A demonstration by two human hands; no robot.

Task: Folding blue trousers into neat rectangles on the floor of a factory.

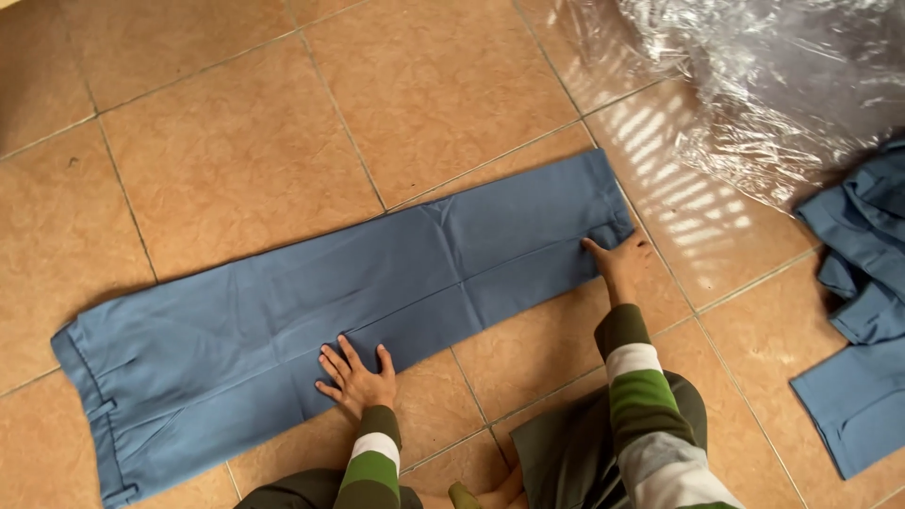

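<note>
Head view: flat, released fingers of both hands (356, 379) (619, 259) on blue trousers' (283, 311) near edge.

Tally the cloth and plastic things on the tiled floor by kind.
Blue trousers laid flat, under the left hand and right hand: 1
Heap of blue garments: 1
Clear plastic sheet: 1
Total: 3

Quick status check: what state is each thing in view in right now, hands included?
Trousers: laid flat on the tile floor, folded lengthwise, legs stacked.
Left hand: open, fingers spread, pressing the trousers' near edge.
Right hand: open, flat on the hem end.
Plastic wrap: crumpled, loose on the floor.
Blue garments: heaped unfolded at the right edge.
</note>
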